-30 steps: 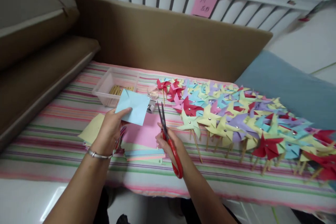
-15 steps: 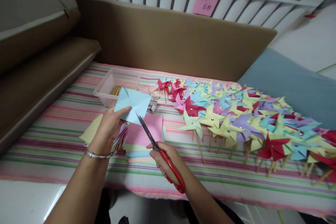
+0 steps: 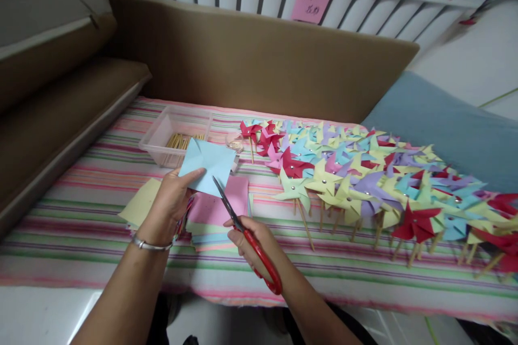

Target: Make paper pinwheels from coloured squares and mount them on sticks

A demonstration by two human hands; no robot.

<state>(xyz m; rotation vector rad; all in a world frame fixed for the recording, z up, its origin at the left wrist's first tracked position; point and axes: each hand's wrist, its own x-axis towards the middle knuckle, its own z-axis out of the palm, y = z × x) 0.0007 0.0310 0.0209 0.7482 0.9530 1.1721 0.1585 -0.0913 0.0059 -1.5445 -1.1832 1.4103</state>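
Between thumb and fingers, my left hand (image 3: 178, 191) holds a light blue square of paper (image 3: 212, 161), with a slit showing near its upper left corner. My right hand (image 3: 253, 242) grips red-handled scissors (image 3: 259, 256); the dark blades look closed, and their tips lie at the lower edge of the blue sheet. Below the sheet is a stack of coloured paper squares with a pink sheet (image 3: 220, 207) on top. A pale yellow sheet (image 3: 140, 202) tops another pile, partly hidden by my left hand and wrist.
Many finished paper pinwheels (image 3: 293, 188) on sticks cover the right side of the striped cloth (image 3: 93, 194). Behind my left hand stands a clear plastic box (image 3: 159, 153) with wooden sticks (image 3: 182, 141). A small round container (image 3: 234, 143) sits beside it. A brown board (image 3: 259, 59) rises at the back.
The blue paper has shifted slightly right and down relative to the box. The scissors stay at its lower edge, and both hands keep their hold. The whole view has moved slightly.
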